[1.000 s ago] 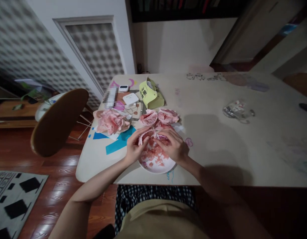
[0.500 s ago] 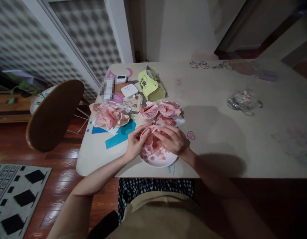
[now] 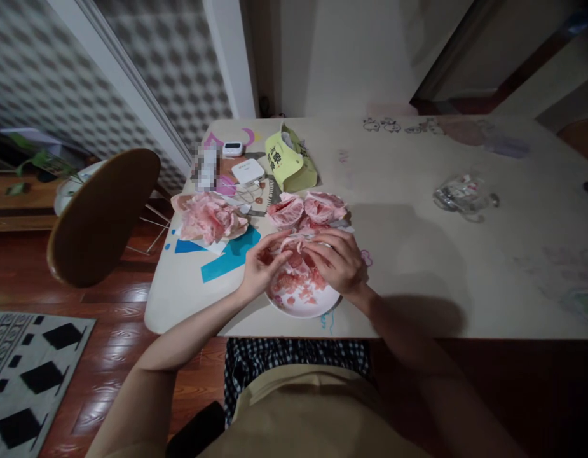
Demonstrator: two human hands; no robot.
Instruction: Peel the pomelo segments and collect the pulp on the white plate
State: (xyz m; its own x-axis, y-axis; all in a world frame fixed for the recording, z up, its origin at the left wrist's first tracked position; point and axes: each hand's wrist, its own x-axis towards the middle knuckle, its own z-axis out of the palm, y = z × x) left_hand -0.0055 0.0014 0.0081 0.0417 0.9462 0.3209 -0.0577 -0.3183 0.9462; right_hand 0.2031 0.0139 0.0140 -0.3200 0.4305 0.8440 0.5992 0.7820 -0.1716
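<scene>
Above a white plate, both hands hold a piece of pink pomelo with pale membrane. My left hand grips its left side between thumb and fingers. On the other side, the bent fingers of my right hand pinch the membrane and cover part of the fruit. Loose bits of pomelo flesh lie in the plate. Just beyond the hands sit larger pomelo chunks, their white membrane still on. A heap of pink peel and membrane lies to the left.
Behind the fruit stands a yellow-green paper bag, near a white box-shaped device and a smaller device with a screen. Blue strips lie at left. A crumpled clear plastic item is far right. A brown chair stands beside the table.
My right hand has shifted slightly up and right, pulling at the membrane. The pomelo piece has turned, and more of the flesh in the plate shows.
</scene>
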